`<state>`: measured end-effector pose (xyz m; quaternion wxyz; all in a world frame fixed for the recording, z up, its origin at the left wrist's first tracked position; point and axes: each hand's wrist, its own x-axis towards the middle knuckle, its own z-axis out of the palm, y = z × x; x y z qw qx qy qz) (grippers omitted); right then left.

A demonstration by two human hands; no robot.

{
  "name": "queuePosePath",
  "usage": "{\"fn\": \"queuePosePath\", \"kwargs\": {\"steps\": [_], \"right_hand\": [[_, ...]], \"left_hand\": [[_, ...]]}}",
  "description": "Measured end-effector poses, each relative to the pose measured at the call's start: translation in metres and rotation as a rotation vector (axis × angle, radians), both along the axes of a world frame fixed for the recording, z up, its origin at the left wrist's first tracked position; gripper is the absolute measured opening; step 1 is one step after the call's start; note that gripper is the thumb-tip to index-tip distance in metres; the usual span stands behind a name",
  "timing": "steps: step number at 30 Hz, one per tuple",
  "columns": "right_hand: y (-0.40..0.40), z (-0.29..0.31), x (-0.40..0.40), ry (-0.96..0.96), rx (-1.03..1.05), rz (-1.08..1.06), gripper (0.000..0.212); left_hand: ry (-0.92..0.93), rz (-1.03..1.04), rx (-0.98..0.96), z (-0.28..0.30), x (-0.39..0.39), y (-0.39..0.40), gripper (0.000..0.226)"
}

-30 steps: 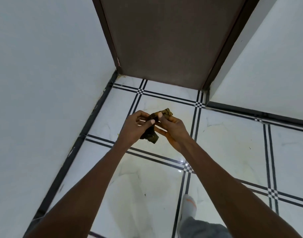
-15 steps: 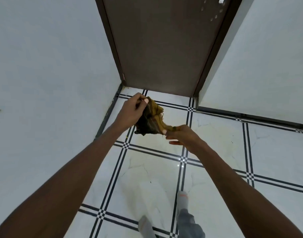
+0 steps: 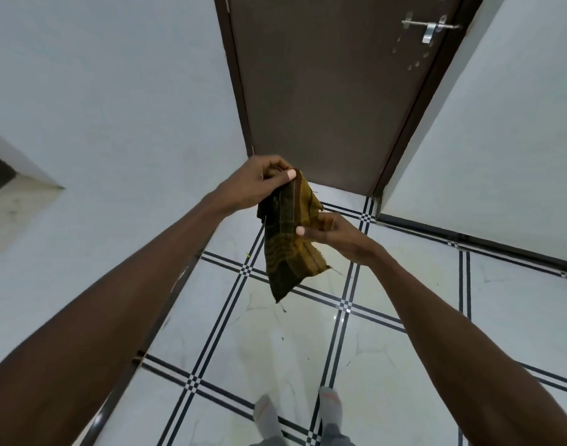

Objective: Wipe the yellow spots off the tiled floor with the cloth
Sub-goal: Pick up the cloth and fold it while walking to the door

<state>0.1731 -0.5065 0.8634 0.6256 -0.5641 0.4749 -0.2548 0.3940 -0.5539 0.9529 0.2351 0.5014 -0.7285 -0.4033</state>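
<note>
Bottom centre of frame I see two socked feet point(image 3: 330, 410) on the tiled floor point(image 3: 250, 349); no clear yellow spots from here, maybe a faint yellowish tint mid-frame, can't tell. Above that, both forearms reach up to frame centre. The cloth point(image 3: 288, 239) hangs in the air, well above the floor, long axis near vertical w/ free corner pointing down. Right hand point(image 3: 333, 233) pinches its right edge midway, thumb on the front. Left hand point(image 3: 259, 185), curled, grips the top corner. So the floor lies straight below the cloth; I'd judge right hand nearer for wiping. Farthest: brown door point(image 3: 324, 91) w/ latch point(image 3: 430, 29), upper frame.
</note>
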Motion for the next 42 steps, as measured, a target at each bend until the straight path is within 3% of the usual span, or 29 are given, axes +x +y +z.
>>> {"fn": "queuePosePath", "kwargs": {"steps": [6, 11, 14, 16, 19, 25, 31, 34, 36, 38, 42], "right_hand": [[0.02, 0.01, 0.007, -0.123, 0.067, -0.061, 0.028], [0.018, 0.037, 0.012, -0.251, 0.066, -0.199, 0.035], [0.014, 0.042, 0.007, -0.276, 0.102, -0.257, 0.021], [0.015, 0.042, 0.002, -0.343, 0.179, -0.299, 0.02], [0.02, 0.037, -0.003, -0.405, 0.27, -0.32, 0.026], [0.028, 0.036, -0.013, -0.389, 0.368, -0.303, 0.024], [0.024, 0.04, -0.028, -0.397, 0.415, -0.317, 0.03], [0.019, 0.04, -0.034, -0.375, 0.422, -0.337, 0.035], [0.014, 0.039, -0.038, -0.354, 0.416, -0.34, 0.035], [0.008, 0.037, -0.042, -0.323, 0.401, -0.34, 0.034], [-0.006, 0.028, -0.048, -0.166, 0.365, -0.331, 0.03]], "left_hand": [[0.093, 0.135, 0.039, 0.015, 0.002, -0.012, 0.027], [0.09, 0.325, 0.012, -0.019, -0.004, -0.007, 0.039], [0.245, 0.589, 0.196, -0.055, -0.004, 0.022, 0.026], [0.321, 0.674, 0.388, -0.076, -0.009, 0.046, 0.033], [0.293, 0.586, 0.618, -0.098, -0.024, 0.076, 0.061], [0.457, 0.489, 0.718, -0.11, -0.047, 0.095, 0.081], [0.853, 0.481, 0.77, -0.105, -0.058, 0.098, 0.055], [0.966, 0.519, 0.771, -0.101, -0.059, 0.095, 0.057], [0.94, 0.511, 0.762, -0.096, -0.057, 0.091, 0.051], [0.795, 0.527, 0.701, -0.092, -0.054, 0.087, 0.048], [0.546, 0.725, 0.528, -0.092, -0.05, 0.077, 0.042]]}}
